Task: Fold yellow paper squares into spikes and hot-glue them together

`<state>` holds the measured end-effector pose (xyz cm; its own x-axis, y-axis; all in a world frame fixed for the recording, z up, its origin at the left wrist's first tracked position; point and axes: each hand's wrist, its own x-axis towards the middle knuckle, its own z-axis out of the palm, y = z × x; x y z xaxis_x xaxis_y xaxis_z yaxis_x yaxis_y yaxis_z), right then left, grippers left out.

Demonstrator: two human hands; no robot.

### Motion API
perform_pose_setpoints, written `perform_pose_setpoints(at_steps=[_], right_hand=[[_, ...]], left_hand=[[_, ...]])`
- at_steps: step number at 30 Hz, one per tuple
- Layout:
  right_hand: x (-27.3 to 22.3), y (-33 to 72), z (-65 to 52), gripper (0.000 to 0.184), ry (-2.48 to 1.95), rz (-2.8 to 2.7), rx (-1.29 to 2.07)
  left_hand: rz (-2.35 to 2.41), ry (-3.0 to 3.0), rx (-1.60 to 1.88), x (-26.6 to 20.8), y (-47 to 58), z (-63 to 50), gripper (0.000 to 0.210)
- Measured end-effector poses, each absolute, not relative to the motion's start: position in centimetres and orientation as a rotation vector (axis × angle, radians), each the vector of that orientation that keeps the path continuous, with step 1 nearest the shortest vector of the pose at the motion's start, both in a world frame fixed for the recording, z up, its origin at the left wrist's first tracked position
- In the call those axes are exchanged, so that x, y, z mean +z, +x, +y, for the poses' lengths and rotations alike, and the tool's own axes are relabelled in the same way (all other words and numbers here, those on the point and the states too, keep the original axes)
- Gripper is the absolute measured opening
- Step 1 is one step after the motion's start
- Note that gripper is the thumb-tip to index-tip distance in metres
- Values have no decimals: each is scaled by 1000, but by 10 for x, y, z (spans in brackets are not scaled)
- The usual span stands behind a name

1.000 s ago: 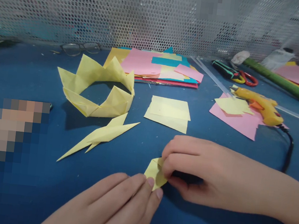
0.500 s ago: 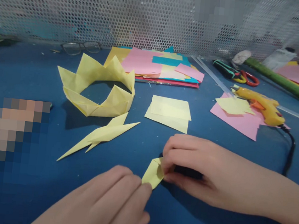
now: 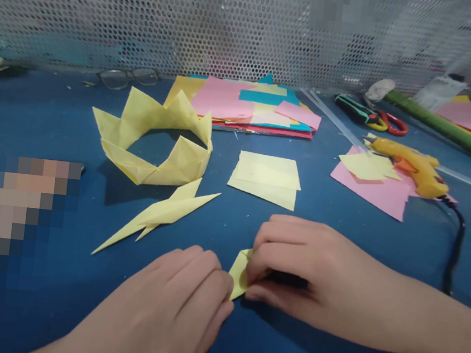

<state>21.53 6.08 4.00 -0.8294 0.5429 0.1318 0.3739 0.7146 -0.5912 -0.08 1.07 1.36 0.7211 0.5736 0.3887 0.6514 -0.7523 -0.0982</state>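
Observation:
A small folded piece of yellow paper (image 3: 240,268) lies low on the blue table between my hands. My left hand (image 3: 180,300) grips its left edge with closed fingers. From the other side, my right hand (image 3: 294,261) pinches the paper's right edge, covering much of it. Left of and beyond them lies a folded yellow paper figure (image 3: 158,210) with long pointed tips. A crown-like ring of folded yellow paper (image 3: 151,173) stands just behind that figure. Two overlapping yellow paper sheets (image 3: 266,177) lie flat beyond my right hand.
Coloured paper (image 3: 222,96) is stacked at the back. On the right, a yellow glue gun (image 3: 419,168) with a black cord rests on pink paper (image 3: 385,195). Near it are clear glue sticks (image 3: 336,120), scissors (image 3: 396,123) and a green roll (image 3: 442,128). Glasses (image 3: 115,78) lie back left.
My hands have drawn closer together on the small yellow paper, leaving less of it showing. My left hand has shifted slightly up. The other things stay put.

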Motion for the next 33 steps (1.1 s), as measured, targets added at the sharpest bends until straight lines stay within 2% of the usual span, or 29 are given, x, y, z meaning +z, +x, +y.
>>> perform_pose_setpoints(at_steps=[3, 8, 17, 22, 30, 33], right_hand=[[38, 212, 58, 13, -768, -2575, 851], [39, 210, 54, 11, -938, -2496, 955], [41, 206, 52, 10, -1062, -2377, 1106], [39, 207, 55, 15, -1053, -2399, 1083], [40, 209, 55, 19, -1039, -2450, 1051], [39, 209, 55, 21, -1056, -2408, 1059]], left_hand=[[-1009, -2708, -492, 16, -2, 8, 47], [-1183, -2746, -545, 14, -8, 4, 28], [-1187, -2669, -596, 1, -6, 3, 25], [-997, -2583, -572, -7, -11, -5, 34], [-1055, -2883, -450, -7, -24, -5, 38], [-1088, -2798, -523, -7, -22, -8, 24]])
